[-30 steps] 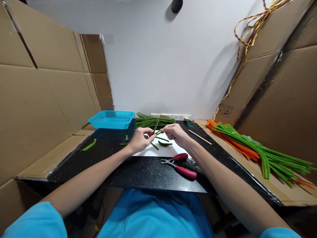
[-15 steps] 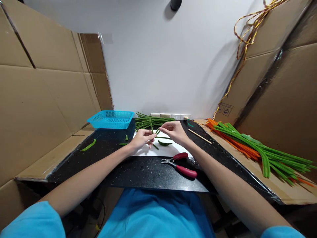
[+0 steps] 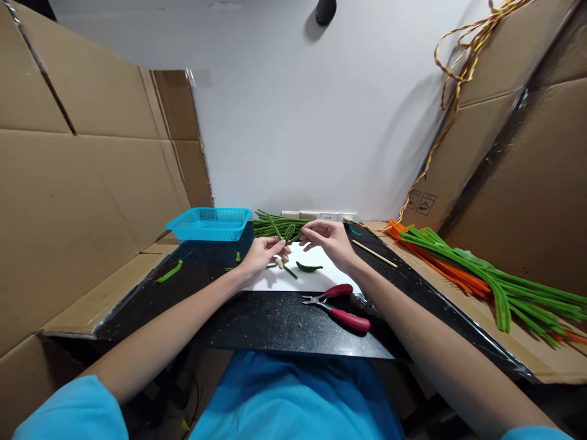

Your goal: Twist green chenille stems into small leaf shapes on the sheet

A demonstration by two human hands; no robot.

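Over the white sheet (image 3: pixel 270 282), my left hand (image 3: pixel 265 255) pinches green pipe cleaners (image 3: pixel 275 227) between thumb and fingers. One stem points up and away, and a small bent loop (image 3: pixel 290 232) stands beside it. My right hand (image 3: pixel 328 241) hovers just right of the loop, apart from it, fingers curved and separated with nothing visible in them. A short, curved dark green piece (image 3: pixel 309 267) lies on the sheet below the hands. Nearer to me on the black table (image 3: pixel 257 324) rest red-handled cutting pliers (image 3: pixel 339 305), jaws apart, pointing left.
A blue plastic basket (image 3: pixel 208 225) stands at the back left. Behind the hands lies a bundle of green pipe cleaners (image 3: pixel 266 226). A wooden stick (image 3: pixel 375 253) lies to the right. Green stems (image 3: pixel 486 275) and orange stems (image 3: pixel 458 278) rest on the right-hand cardboard.
My right hand has let go of the pipe cleaner and moved slightly right, its fingers parting. A loop now shows in the stems that my left hand still holds. The view has shifted slightly.
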